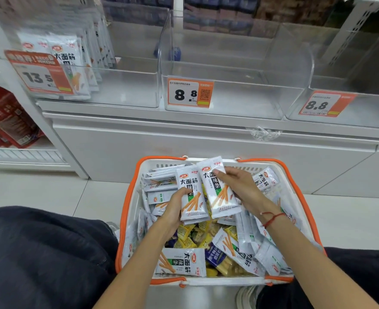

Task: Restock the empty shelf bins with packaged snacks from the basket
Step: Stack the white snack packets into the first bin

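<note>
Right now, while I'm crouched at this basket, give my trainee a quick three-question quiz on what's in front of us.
1. True or false: the middle clear bin with the 8.8 price tag already holds snack packets.
2. Which hand holds a small stack of white spicy-strip packets: A left hand, B right hand, C neither?
3. Fill in: the price tag on the partly stocked left bin reads 13.__.

Key: 1 false; 2 A; 3 five. The right hand grips one packet over the orange-rimmed basket.

Glossy plastic snack packets, clear bins
</note>
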